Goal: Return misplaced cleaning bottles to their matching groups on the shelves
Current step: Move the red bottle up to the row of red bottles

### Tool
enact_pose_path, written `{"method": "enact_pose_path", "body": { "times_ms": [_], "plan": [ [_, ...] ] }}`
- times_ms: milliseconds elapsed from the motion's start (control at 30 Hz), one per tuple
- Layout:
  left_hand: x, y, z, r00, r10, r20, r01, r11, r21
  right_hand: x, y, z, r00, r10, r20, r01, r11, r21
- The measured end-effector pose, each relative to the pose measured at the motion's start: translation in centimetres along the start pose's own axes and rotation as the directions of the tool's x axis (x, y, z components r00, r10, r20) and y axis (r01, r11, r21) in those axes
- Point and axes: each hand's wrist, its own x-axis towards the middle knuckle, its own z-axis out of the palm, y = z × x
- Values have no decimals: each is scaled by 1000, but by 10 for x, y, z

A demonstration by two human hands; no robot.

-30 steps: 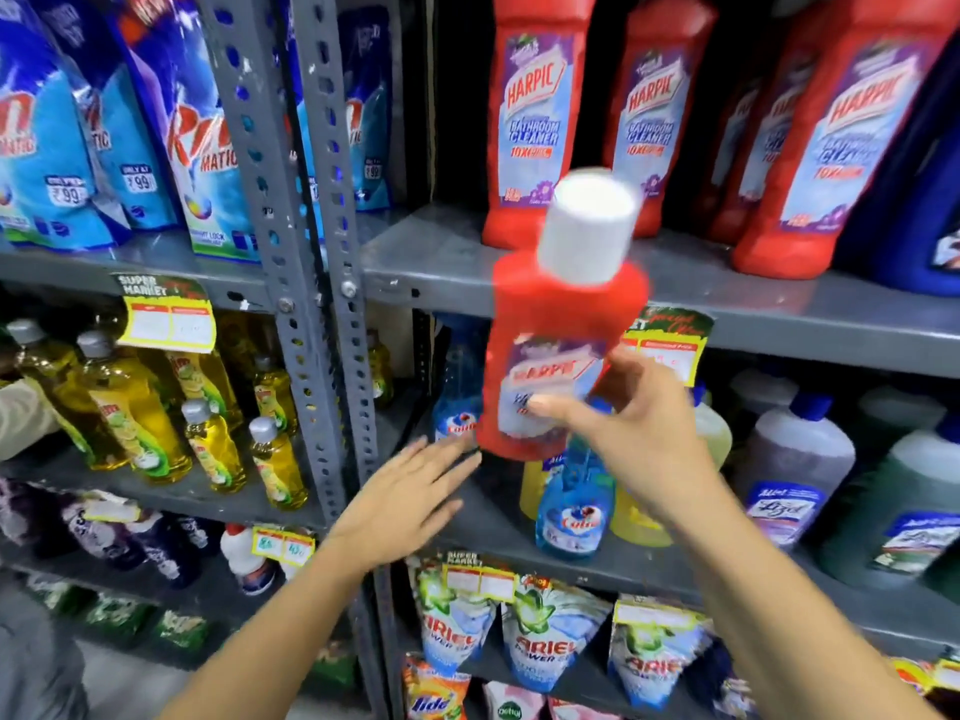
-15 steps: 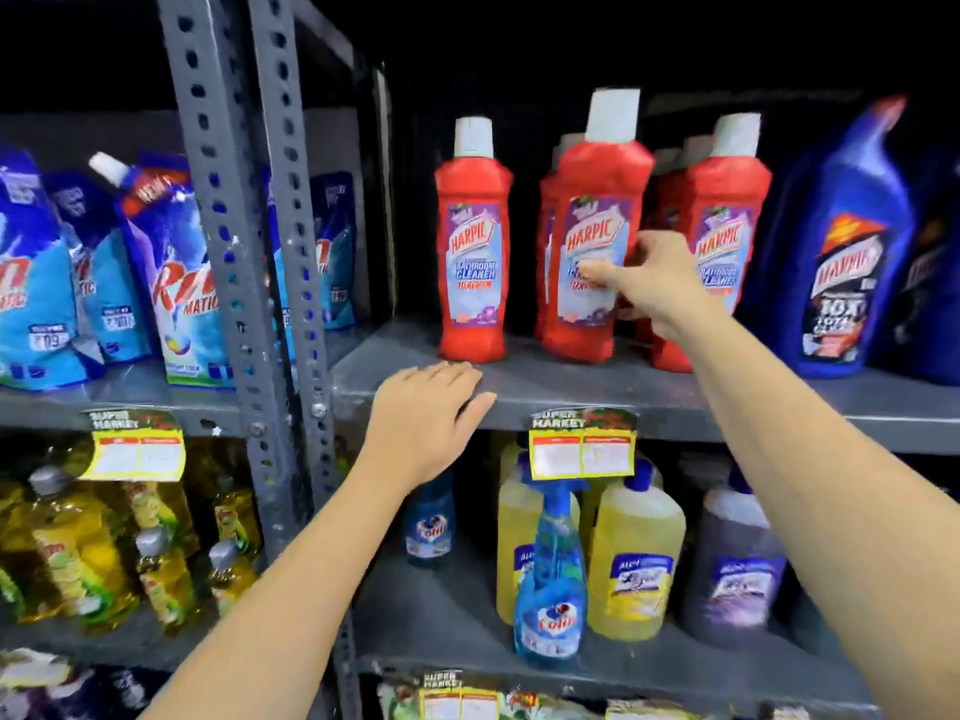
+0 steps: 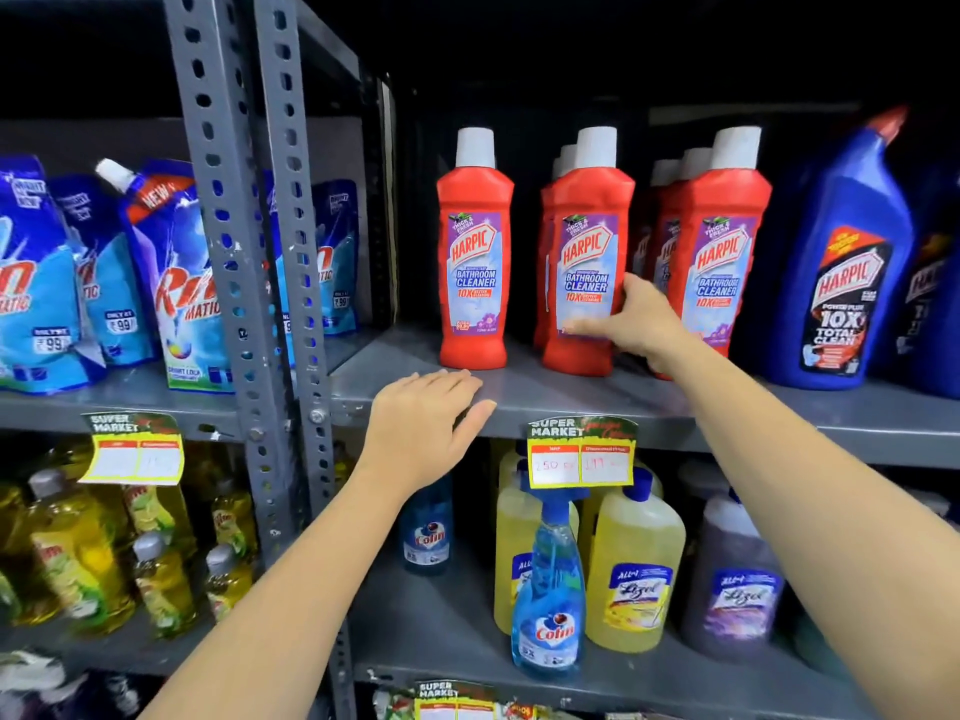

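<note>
A red Harpic bathroom cleaner bottle with a white cap stands upright on the grey metal shelf, in the front of a group of matching red bottles. My right hand wraps its lower right side, with the thumb across the bottom of the label. Another red Harpic bottle stands alone to its left. My left hand lies flat and open on the front edge of the same shelf, holding nothing.
Blue Harpic bottles fill the shelf's right end. Below stand a blue Colin spray bottle, yellow Lizol and purple Lizol. A perforated grey post separates the Rin pouches and yellow dish-liquid bottles at left.
My right hand lifted the red bottle from the lower shelf level and set it upright among the red Harpic group, then slid down its side. My left hand rose onto the shelf edge.
</note>
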Motion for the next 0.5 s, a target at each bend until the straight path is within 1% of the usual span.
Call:
{"method": "enact_pose_path", "body": {
  "times_ms": [33,167,400,500],
  "plan": [
    [0,0,0,1000,0,3,0,1000,-1,-2,3,3,1000,14,14,-14,1000,-6],
    [0,0,0,1000,2,-12,-2,1000,2,-2,6,11,999,53,-4,-52,998,45],
    [1,1,4,997,25,-70,-23,999,34,2,14,17,997,73,33,-78,981,177],
    [1,0,6,996,32,-88,-28,999,42,4,16,16,996,64,60,-75,977,198]
  ]
}}
